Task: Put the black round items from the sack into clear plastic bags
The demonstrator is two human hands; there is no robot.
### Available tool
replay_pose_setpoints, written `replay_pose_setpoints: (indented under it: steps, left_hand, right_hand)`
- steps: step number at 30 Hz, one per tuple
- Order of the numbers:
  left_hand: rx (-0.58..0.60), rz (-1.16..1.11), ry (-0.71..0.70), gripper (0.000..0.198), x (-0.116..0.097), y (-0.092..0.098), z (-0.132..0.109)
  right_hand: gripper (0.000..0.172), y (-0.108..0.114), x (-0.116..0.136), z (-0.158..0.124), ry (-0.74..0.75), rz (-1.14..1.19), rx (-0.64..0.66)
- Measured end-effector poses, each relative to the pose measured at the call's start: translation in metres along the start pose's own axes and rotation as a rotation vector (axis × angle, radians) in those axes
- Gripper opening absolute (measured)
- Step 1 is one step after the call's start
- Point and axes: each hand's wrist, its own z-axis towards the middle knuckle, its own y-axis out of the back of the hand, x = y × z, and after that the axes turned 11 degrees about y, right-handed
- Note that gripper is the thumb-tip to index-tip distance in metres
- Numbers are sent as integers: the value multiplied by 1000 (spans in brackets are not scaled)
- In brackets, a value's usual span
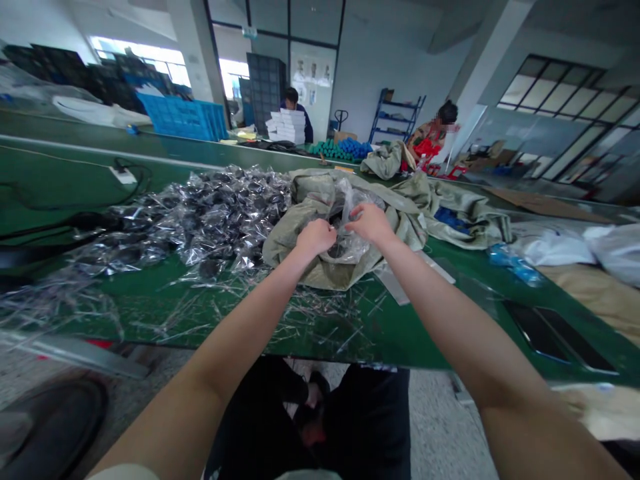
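Note:
An olive-green woven sack (285,237) lies open on the green table, with a clear plastic bag (354,248) and dark items inside its mouth. At the left side of the opening is my left hand (317,237), its fingers curled; what they hold is too small to make out. My right hand (371,223) is at the right side, fingers bent around the clear plastic bag's edge. Left of the sack spreads a heap of dark round items in clear wrappers (225,213).
Thin clear strips (315,313) litter the table's front. Two dark phone-like slabs (537,330) lie right. Behind are a blue crate (183,119), white boxes (287,125), green and blue rolls (343,148) and two people (309,127) (427,137).

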Motion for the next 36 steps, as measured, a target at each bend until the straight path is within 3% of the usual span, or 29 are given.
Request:
replay_pose_setpoints:
  steps: [2, 6, 11, 13, 17, 19, 23, 28, 31, 36]
  left_hand:
    - [-1, -46, 3, 30, 1, 3, -4]
    - [127, -323, 70, 34, 7, 0, -10]
    - [86, -542, 248, 33, 24, -30, -19]
    - [105, -520, 282, 33, 33, -43, -23]
    - [110, -486, 288, 34, 44, -54, -29]
    - [111, -473, 284, 34, 46, -51, -29]
    - [87, -300, 193, 38, 47, -39, -23]
    - [-42, -171, -27, 31, 51, -24, -3]
    - [92, -170, -196, 25, 50, -16, 8]
    - [260, -34, -284, 24, 40, -10, 15]
  right_hand:
    - [25, 3, 3, 0, 0, 11, -27]
    - [24, -7, 4, -2, 83, 181, -19]
    - [25, -46, -5, -15, 80, 461, 0]
    - [26, -60, -13, -28, 22, 460, -72]
    - [19, -82, -30, -68, -144, 440, -340]
    - [17, -92, -34, -87, -146, 441, -323]
    - [23, -111, -32, -106, -47, 418, -171]
    - [15, -123, -24, -100, -55, 419, -193]
    - [11, -123, -22, -96, -39, 450, -218]
    - [11, -120, -24, -98, -39, 447, -253]
